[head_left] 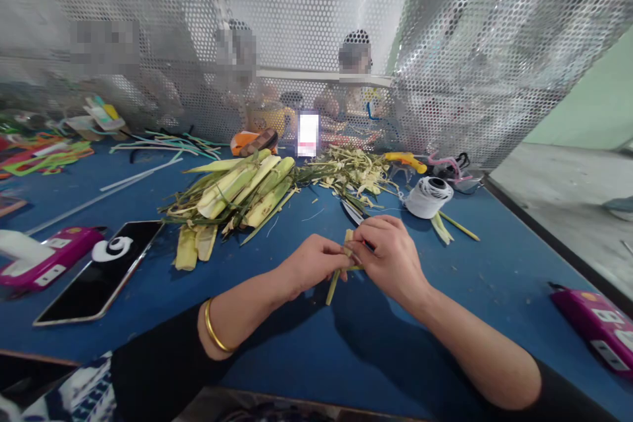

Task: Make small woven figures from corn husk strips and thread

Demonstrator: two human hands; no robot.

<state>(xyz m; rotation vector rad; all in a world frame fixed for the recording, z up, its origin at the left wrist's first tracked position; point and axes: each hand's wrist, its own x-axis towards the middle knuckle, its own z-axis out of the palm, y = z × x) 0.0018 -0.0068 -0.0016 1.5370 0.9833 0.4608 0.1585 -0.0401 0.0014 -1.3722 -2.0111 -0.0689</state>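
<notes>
At the front middle of the table, my left hand (316,262) pinches a narrow pale-green husk strip (333,289), its lower end sticking out below the fingers. Close against it, my right hand (393,260) is closed on the same bundle, thumb and fingertips pressed together. A short piece of strip shows above the fingertips, which partly hide how the pieces cross. Just behind my right hand lies a blade (351,212), its handle covered. Farther left is a heap of yellow-green husks (247,188), apparently corn husks. A white thread spool (428,199) stands behind to the right.
Shredded scraps (353,170) lie at the back, near a yellow-handled tool (406,160). On the left are a phone (101,277) and a magenta device (59,254); another magenta device (601,326) is at right. A perforated metal screen (316,20) rises behind, with people beyond it.
</notes>
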